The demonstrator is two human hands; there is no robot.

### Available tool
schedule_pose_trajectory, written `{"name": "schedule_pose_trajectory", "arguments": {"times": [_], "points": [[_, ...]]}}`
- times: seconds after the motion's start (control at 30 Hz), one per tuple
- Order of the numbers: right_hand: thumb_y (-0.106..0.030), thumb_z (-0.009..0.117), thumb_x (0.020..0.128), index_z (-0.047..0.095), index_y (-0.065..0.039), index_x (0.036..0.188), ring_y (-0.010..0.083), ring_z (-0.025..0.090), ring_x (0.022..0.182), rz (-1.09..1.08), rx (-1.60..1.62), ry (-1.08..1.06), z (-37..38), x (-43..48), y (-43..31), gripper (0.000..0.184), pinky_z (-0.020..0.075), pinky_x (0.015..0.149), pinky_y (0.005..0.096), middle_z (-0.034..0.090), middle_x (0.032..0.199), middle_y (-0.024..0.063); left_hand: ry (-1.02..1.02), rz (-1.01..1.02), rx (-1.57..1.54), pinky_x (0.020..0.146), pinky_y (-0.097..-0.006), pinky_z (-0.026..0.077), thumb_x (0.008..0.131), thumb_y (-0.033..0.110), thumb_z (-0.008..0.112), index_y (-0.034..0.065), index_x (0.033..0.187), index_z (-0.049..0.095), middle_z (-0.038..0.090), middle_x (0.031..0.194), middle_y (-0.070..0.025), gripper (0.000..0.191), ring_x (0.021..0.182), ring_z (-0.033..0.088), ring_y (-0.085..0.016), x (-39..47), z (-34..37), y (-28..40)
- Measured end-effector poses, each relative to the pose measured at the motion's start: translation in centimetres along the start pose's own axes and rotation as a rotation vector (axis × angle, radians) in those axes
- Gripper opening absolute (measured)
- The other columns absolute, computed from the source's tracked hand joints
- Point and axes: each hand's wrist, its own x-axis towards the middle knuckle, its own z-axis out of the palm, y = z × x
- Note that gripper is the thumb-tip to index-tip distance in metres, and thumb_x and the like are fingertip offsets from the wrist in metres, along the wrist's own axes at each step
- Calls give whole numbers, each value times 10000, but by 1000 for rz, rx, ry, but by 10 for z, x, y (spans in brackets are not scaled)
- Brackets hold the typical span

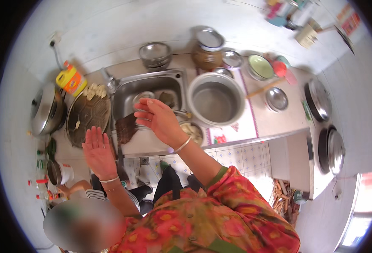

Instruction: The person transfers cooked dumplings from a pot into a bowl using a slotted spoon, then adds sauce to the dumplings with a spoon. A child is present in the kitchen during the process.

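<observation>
My left hand (100,155) is held palm up with nothing in it, just in front of a round dark tray (89,115) with a small pale piece on it. My right hand (160,121) hangs above the front edge of the stainless steel sink (126,95), empty, its fingers pointing left. A dark brown cloth (126,128) lies over the sink's front rim, between the hands. Partly behind my right wrist is a bowl of pale pieces (192,131). A large aluminium pot (216,99), with nothing visible inside, stands right of the sink.
A lidded pan (47,110) and a yellow detergent jug (72,80) stand at the left. A glazed jar (207,53), stacked metal bowls (155,55) and a green basin (261,67) line the back. Another person's forearm (78,186) reaches in at lower left, near a white bucket (64,173).
</observation>
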Motion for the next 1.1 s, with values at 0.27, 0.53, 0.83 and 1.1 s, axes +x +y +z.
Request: {"name": "schedule_pose_trajectory", "arguments": {"times": [0.27, 0.53, 0.83, 1.1], "points": [[-188, 455, 923, 477, 0, 1161, 202, 595, 882, -414, 29, 305, -100, -193, -133, 304, 496, 787, 336, 580, 1087, 122, -415, -448, -57, 1018, -387, 324, 959, 342, 362, 43, 1260, 437, 455, 1297, -110, 431, 1205, 420, -241, -126, 114, -139], [-214, 452, 933, 477, 16, 1153, 187, 577, 880, -754, 0, 527, -170, -334, -219, 319, 487, 793, 325, 572, 1094, 127, -637, -760, -64, 1035, -399, 300, 950, 369, 384, 43, 1247, 437, 448, 1293, -107, 445, 1219, 394, -248, -237, 229, -239], [-215, 456, 932, 512, -12, 1111, 167, 575, 855, -850, -48, 614, -245, -338, -332, 277, 495, 756, 298, 594, 1046, 101, -692, -792, -25, 1038, -412, 289, 934, 411, 397, 31, 1253, 414, 439, 1285, -121, 496, 1211, 397, -256, -244, 333, -338], [-204, 452, 937, 509, 5, 1114, 167, 577, 831, -898, -200, 581, -286, -287, -500, 280, 493, 736, 299, 592, 1026, 103, -756, -665, -144, 1042, -404, 286, 944, 390, 376, 43, 1262, 426, 437, 1304, -109, 474, 1225, 389, -242, -190, 459, -425]]}}
